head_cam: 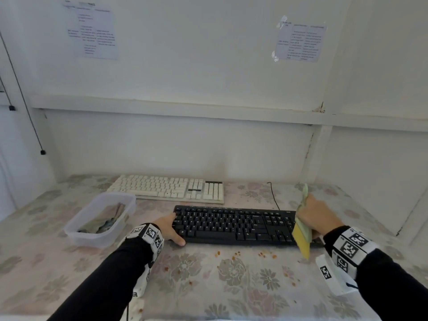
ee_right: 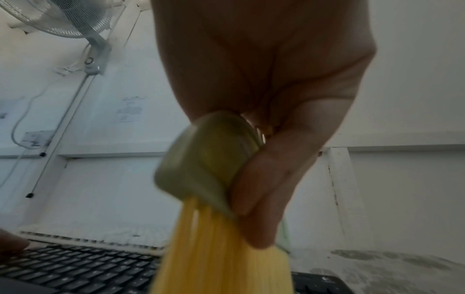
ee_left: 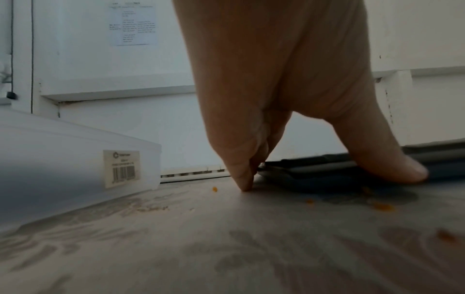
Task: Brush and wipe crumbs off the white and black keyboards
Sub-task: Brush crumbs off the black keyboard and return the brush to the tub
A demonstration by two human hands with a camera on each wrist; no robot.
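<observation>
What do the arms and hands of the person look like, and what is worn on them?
Both arms wear long black sleeves. Each wrist carries a white band covered with square black-and-white coded markers, with a white block bearing another marker beneath it. A thin dark cable hangs below the left one. The left hand and right hand are bare: no gloves. Whether rings are worn cannot be told.

Black keyboard (head_cam: 234,225) in front, white keyboard (head_cam: 169,188) behind with dark strip at its top right. Brush (head_cam: 302,237) has yellow bristles, pale green handle; orange crumbs (head_cam: 264,254) on tabletop (head_cam: 208,281) with faded grey-pink floral print. Sleeves black, wrist bands white with black square markers
</observation>
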